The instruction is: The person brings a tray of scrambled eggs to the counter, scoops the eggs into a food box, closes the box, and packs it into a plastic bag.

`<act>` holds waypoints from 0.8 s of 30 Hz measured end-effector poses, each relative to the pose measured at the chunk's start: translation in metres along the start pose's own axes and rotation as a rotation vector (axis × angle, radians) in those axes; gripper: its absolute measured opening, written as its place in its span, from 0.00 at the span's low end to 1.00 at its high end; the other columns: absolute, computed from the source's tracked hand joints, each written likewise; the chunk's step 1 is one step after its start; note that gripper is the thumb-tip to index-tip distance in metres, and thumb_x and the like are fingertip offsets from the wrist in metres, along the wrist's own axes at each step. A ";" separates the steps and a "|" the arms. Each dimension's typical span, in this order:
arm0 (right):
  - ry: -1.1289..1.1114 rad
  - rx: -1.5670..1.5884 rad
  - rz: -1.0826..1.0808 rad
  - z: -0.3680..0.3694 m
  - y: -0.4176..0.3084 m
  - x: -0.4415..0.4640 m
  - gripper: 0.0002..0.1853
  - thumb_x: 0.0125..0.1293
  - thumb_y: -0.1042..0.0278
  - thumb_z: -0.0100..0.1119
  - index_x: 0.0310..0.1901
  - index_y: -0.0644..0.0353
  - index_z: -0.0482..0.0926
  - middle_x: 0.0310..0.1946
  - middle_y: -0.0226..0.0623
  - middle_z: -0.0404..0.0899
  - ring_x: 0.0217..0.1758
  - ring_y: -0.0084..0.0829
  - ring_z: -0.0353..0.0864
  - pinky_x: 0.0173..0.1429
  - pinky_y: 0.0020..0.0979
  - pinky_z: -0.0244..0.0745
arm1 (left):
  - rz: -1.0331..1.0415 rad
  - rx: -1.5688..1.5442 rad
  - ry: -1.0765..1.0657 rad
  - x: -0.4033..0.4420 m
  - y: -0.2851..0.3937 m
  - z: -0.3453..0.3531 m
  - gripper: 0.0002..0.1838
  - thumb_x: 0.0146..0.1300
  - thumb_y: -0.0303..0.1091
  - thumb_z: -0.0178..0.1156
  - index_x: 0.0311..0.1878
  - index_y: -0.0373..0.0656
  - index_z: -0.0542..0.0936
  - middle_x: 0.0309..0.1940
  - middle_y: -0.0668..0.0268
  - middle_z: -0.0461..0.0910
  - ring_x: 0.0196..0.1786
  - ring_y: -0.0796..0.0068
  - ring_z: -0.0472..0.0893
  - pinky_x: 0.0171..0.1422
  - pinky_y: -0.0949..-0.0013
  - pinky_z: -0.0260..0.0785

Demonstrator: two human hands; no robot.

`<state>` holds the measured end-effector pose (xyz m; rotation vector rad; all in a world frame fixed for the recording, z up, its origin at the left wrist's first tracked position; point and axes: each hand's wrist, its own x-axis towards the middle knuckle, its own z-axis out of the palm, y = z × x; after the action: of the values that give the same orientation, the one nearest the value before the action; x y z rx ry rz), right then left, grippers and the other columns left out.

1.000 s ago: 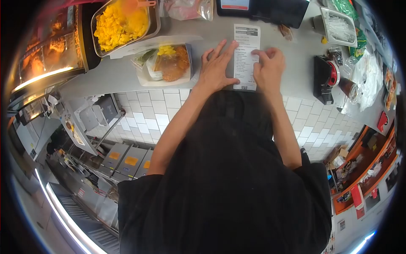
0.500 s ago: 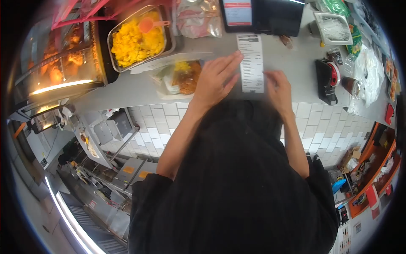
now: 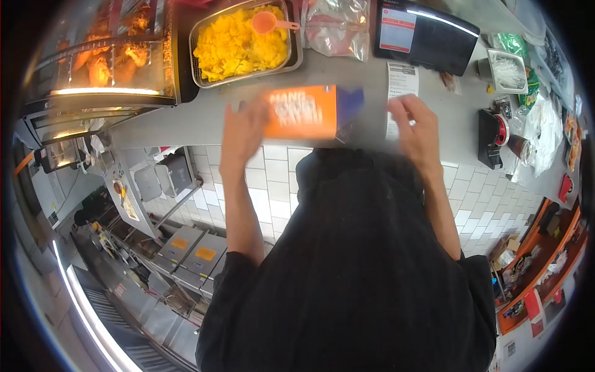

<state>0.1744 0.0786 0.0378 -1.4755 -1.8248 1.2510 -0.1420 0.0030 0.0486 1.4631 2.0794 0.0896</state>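
Note:
My left hand point(image 3: 246, 131) is at the left end of an orange box point(image 3: 302, 113) with white lettering and a dark blue flap at its right. Motion blurs its fingers, and whether they grip the box cannot be made out. My right hand point(image 3: 414, 123) is bent over the lower part of a long printed receipt point(image 3: 403, 82) on the counter, its fingers curled together. Whether they pinch the paper is hidden. The food seen earlier in the box does not show.
A metal tray of yellow food point(image 3: 238, 46) with an orange scoop stands behind the box. Beyond are a plastic bag point(image 3: 336, 28) and a tablet point(image 3: 398, 31). At right are a metal container point(image 3: 508, 71) and a black-and-red device point(image 3: 491, 137). A heated cabinet point(image 3: 111, 62) stands left.
The food box now shows its orange outside, with its contents out of sight. My left hand has moved left from the receipt to the box. The view has shifted, and my right hand has curled over the receipt.

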 end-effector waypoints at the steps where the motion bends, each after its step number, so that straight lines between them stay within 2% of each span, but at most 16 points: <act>1: -0.059 0.019 0.099 0.010 -0.018 0.006 0.16 0.69 0.57 0.56 0.38 0.64 0.81 0.31 0.47 0.79 0.38 0.46 0.79 0.40 0.42 0.73 | -0.063 0.038 -0.129 -0.008 -0.002 0.013 0.23 0.70 0.46 0.52 0.61 0.42 0.76 0.50 0.52 0.80 0.54 0.50 0.78 0.74 0.52 0.54; 2: -0.112 0.045 0.200 0.020 -0.033 0.011 0.17 0.69 0.55 0.56 0.42 0.64 0.80 0.31 0.49 0.79 0.38 0.48 0.80 0.40 0.44 0.74 | -0.120 0.083 -0.262 -0.017 -0.004 0.025 0.23 0.69 0.46 0.53 0.60 0.42 0.77 0.49 0.52 0.80 0.53 0.50 0.78 0.75 0.52 0.53; 3: -0.090 0.051 0.196 0.037 -0.039 0.014 0.17 0.69 0.55 0.56 0.42 0.64 0.80 0.31 0.49 0.79 0.38 0.48 0.80 0.40 0.44 0.74 | -0.142 0.063 -0.219 -0.023 -0.008 0.042 0.21 0.68 0.44 0.56 0.58 0.41 0.78 0.47 0.52 0.81 0.52 0.51 0.79 0.73 0.52 0.55; 4: -0.220 -0.185 0.152 0.059 -0.037 0.015 0.17 0.69 0.56 0.55 0.46 0.64 0.78 0.33 0.48 0.80 0.38 0.47 0.81 0.40 0.42 0.75 | -0.119 0.076 -0.210 -0.026 -0.020 0.061 0.21 0.68 0.44 0.56 0.58 0.41 0.78 0.47 0.52 0.81 0.52 0.51 0.79 0.73 0.52 0.55; 5: -0.348 -0.424 0.113 0.078 -0.031 0.016 0.18 0.69 0.57 0.55 0.50 0.64 0.76 0.34 0.48 0.82 0.37 0.47 0.83 0.40 0.40 0.76 | -0.112 -0.001 0.143 -0.027 -0.035 0.080 0.21 0.65 0.42 0.60 0.57 0.40 0.78 0.46 0.51 0.81 0.49 0.52 0.80 0.69 0.53 0.59; 7: -0.278 -0.451 0.053 0.107 -0.017 0.011 0.19 0.69 0.56 0.54 0.52 0.63 0.75 0.36 0.50 0.82 0.39 0.49 0.82 0.43 0.44 0.76 | -0.100 -0.096 0.500 -0.021 -0.025 0.082 0.21 0.62 0.39 0.64 0.55 0.39 0.78 0.46 0.51 0.81 0.47 0.53 0.81 0.65 0.54 0.64; 9: -0.249 -0.494 -0.040 0.118 -0.012 0.012 0.20 0.69 0.56 0.54 0.54 0.63 0.74 0.38 0.52 0.81 0.41 0.52 0.82 0.45 0.47 0.77 | -0.407 -0.595 0.394 -0.020 -0.010 0.070 0.23 0.57 0.36 0.69 0.55 0.38 0.78 0.45 0.48 0.81 0.46 0.55 0.82 0.56 0.57 0.70; 10: -0.236 -0.485 -0.004 0.114 -0.009 0.015 0.20 0.68 0.56 0.54 0.53 0.63 0.74 0.38 0.51 0.81 0.40 0.53 0.82 0.45 0.47 0.77 | -0.451 -0.480 0.224 -0.018 -0.010 0.065 0.24 0.58 0.38 0.68 0.57 0.39 0.77 0.46 0.48 0.81 0.47 0.55 0.82 0.53 0.60 0.72; 11: -0.223 -0.477 0.033 0.110 -0.006 0.018 0.20 0.68 0.56 0.55 0.53 0.63 0.75 0.38 0.50 0.81 0.40 0.53 0.81 0.45 0.47 0.77 | -0.464 -0.499 0.244 -0.020 -0.017 0.071 0.24 0.58 0.38 0.68 0.57 0.39 0.77 0.46 0.48 0.81 0.47 0.55 0.82 0.53 0.60 0.72; 13: -0.289 -0.580 -0.005 0.101 0.004 0.035 0.20 0.68 0.57 0.55 0.54 0.63 0.74 0.39 0.49 0.80 0.42 0.53 0.80 0.47 0.46 0.76 | -0.211 -0.548 0.062 -0.017 -0.037 0.089 0.25 0.59 0.39 0.67 0.58 0.39 0.76 0.45 0.50 0.81 0.48 0.56 0.82 0.54 0.61 0.71; 15: -0.334 -0.679 -0.037 0.101 -0.004 0.065 0.20 0.68 0.58 0.55 0.54 0.64 0.73 0.40 0.49 0.80 0.44 0.52 0.80 0.49 0.46 0.76 | -0.200 -0.487 0.109 -0.020 -0.055 0.107 0.24 0.63 0.41 0.64 0.59 0.39 0.76 0.46 0.53 0.80 0.51 0.58 0.80 0.55 0.61 0.71; 17: -0.109 -0.481 -0.237 0.101 -0.026 0.099 0.18 0.68 0.59 0.55 0.53 0.62 0.74 0.45 0.51 0.78 0.49 0.51 0.78 0.52 0.46 0.74 | -0.239 -0.731 0.299 -0.016 -0.078 0.129 0.21 0.67 0.42 0.60 0.58 0.40 0.77 0.48 0.54 0.78 0.52 0.58 0.79 0.56 0.61 0.71; 19: 0.088 -0.246 -0.416 0.124 -0.044 0.137 0.15 0.67 0.60 0.56 0.51 0.60 0.76 0.51 0.50 0.74 0.53 0.52 0.76 0.54 0.48 0.72 | -0.382 -0.714 0.326 -0.020 -0.074 0.108 0.18 0.71 0.43 0.55 0.55 0.40 0.80 0.51 0.56 0.77 0.52 0.62 0.78 0.55 0.64 0.72; 21: 0.135 -0.340 -0.472 0.154 -0.041 0.175 0.15 0.66 0.61 0.57 0.49 0.60 0.77 0.53 0.48 0.73 0.53 0.52 0.75 0.54 0.48 0.71 | -0.365 -0.690 0.718 -0.020 -0.059 0.078 0.16 0.73 0.41 0.52 0.51 0.39 0.81 0.49 0.58 0.78 0.50 0.67 0.78 0.53 0.68 0.72; 23: 0.185 -0.429 -0.544 0.182 -0.029 0.204 0.14 0.65 0.61 0.58 0.47 0.60 0.78 0.55 0.47 0.72 0.54 0.53 0.74 0.55 0.48 0.71 | -0.348 -0.672 0.794 -0.006 -0.064 0.059 0.15 0.73 0.39 0.51 0.47 0.37 0.81 0.46 0.60 0.80 0.45 0.72 0.79 0.48 0.71 0.72; 24: 0.171 -0.499 -0.549 0.192 -0.017 0.216 0.13 0.65 0.61 0.58 0.46 0.60 0.77 0.56 0.45 0.71 0.53 0.53 0.73 0.56 0.48 0.69 | -0.365 -0.953 0.650 0.003 -0.067 0.049 0.15 0.73 0.39 0.52 0.47 0.36 0.81 0.43 0.60 0.82 0.42 0.74 0.79 0.46 0.71 0.72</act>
<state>-0.0558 0.2137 -0.0745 -1.1272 -2.3040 0.4122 -0.1749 -0.0341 -0.0186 0.4770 2.2038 1.3440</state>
